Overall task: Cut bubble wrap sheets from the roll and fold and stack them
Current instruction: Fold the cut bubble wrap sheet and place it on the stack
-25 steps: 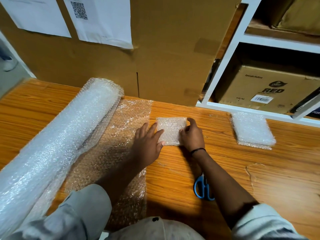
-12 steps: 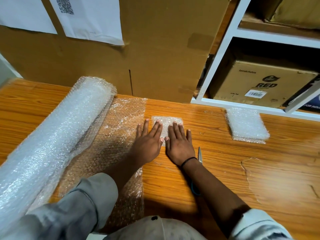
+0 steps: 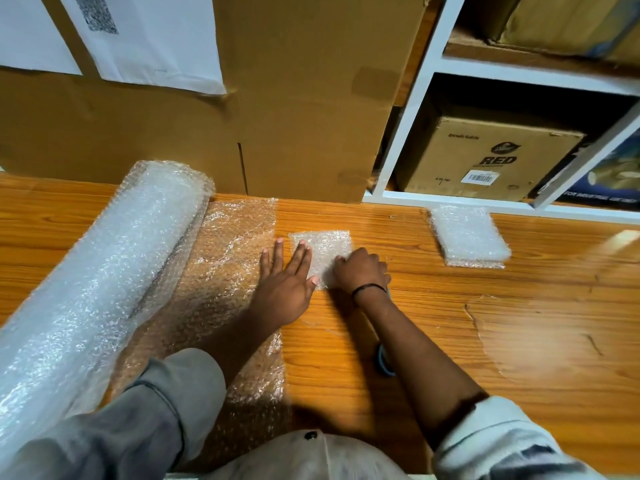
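The left hand [image 3: 287,282] lies flat, fingers straight, on the 9 o'clock edge of the folded sheet [image 3: 325,249] to press it to the bench [image 3: 519,323], while the right hand [image 3: 362,270] curls round its 4 o'clock corner, likely to carry it to the stack [image 3: 467,237] at 3 o'clock.

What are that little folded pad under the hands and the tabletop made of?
The folded pad looks like clear plastic bubble wrap: glossy, covered in small air bubbles. The tabletop seems varnished wood or wood-look laminate: orange grain lines, shiny glare.
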